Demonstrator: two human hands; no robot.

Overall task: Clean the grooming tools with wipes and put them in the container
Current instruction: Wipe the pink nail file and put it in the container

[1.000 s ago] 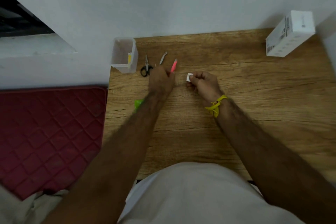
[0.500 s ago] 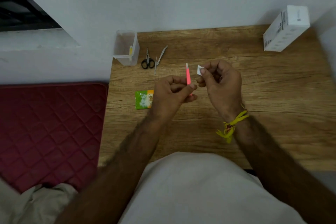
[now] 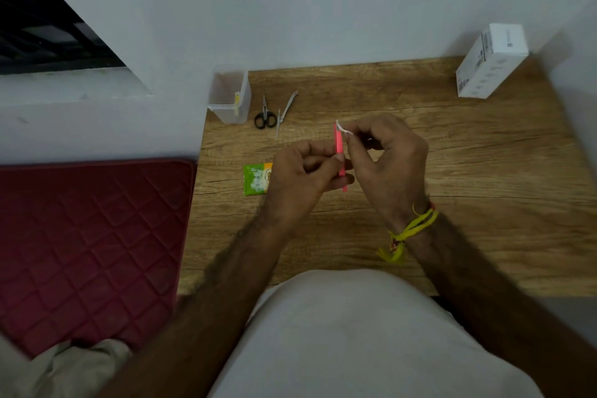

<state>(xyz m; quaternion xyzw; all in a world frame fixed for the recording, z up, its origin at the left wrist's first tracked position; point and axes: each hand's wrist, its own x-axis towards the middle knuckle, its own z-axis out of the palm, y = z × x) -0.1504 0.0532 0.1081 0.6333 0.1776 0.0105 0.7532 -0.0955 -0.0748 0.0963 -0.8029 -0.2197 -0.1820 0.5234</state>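
Note:
My left hand [image 3: 300,176] pinches a slim pink grooming tool [image 3: 339,147], held upright above the wooden table [image 3: 452,191]. My right hand [image 3: 386,155] pinches a small white wipe [image 3: 341,128] against the tool's upper end. Small black-handled scissors [image 3: 265,115] and a silver nail clipper [image 3: 286,110] lie at the back left of the table. Beside them, at the table's back left corner, stands a clear plastic container [image 3: 230,97] with something small and yellow inside.
A green wipe packet [image 3: 256,179] lies on the table just left of my left hand. A white box [image 3: 491,60] sits at the back right corner. A dark red quilted mat [image 3: 87,245] lies left of the table. A wall runs behind.
My left hand picked the pink tool up from near the scissors and brought it toward me. My right hand then brought the wipe onto the tool's upper end.

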